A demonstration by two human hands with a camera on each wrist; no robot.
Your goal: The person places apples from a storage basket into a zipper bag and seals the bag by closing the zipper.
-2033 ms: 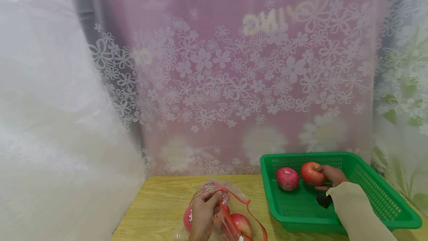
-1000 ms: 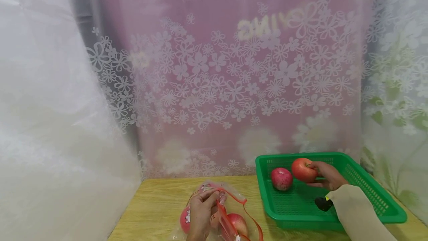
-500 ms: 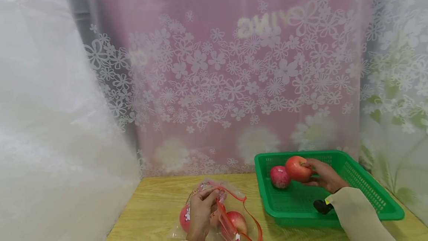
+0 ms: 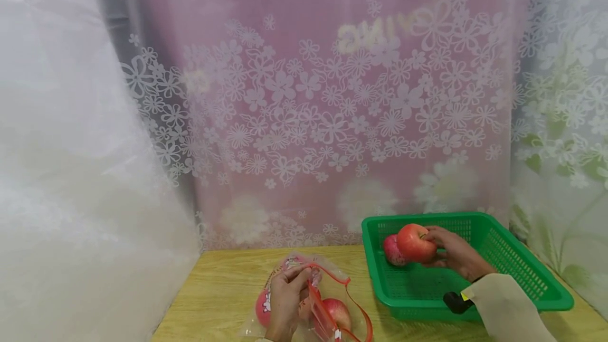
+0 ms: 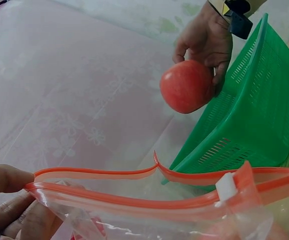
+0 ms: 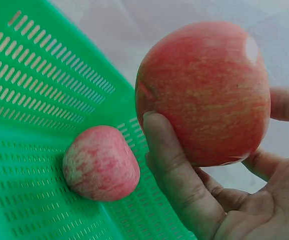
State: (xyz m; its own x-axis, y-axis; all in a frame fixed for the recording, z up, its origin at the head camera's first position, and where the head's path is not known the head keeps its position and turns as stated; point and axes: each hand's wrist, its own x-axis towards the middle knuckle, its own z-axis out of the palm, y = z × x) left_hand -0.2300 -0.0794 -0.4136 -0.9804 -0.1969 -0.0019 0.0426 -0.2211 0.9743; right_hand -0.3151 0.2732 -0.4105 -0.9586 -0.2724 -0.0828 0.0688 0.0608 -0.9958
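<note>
My right hand (image 4: 458,255) grips a red apple (image 4: 416,243) by its side, lifted above the green basket (image 4: 394,302). In the right wrist view, fingers and thumb curl round this apple (image 6: 204,95). A second, pinker apple (image 6: 102,164) lies on the basket floor, partly hidden behind the held one in the head view. My left hand (image 4: 287,300) pinches the red zip edge of a clear plastic bag (image 5: 134,215). The bag's mouth gapes in the left wrist view, its white slider (image 5: 226,186) near the right end. Inside the bag sits an apple (image 4: 336,314), with more red fruit partly hidden.
The wooden table (image 4: 214,278) carries the bag at front centre and the basket to its right. A pink flowered curtain (image 4: 332,120) hangs behind, with pale sheeting (image 4: 85,173) at the left. A black wrist strap device (image 4: 457,302) sits under the right sleeve.
The right hand has raised the apple from the basket floor and carried it leftward, so it now overlaps the other apple in the head view. The left hand stays on the bag.
</note>
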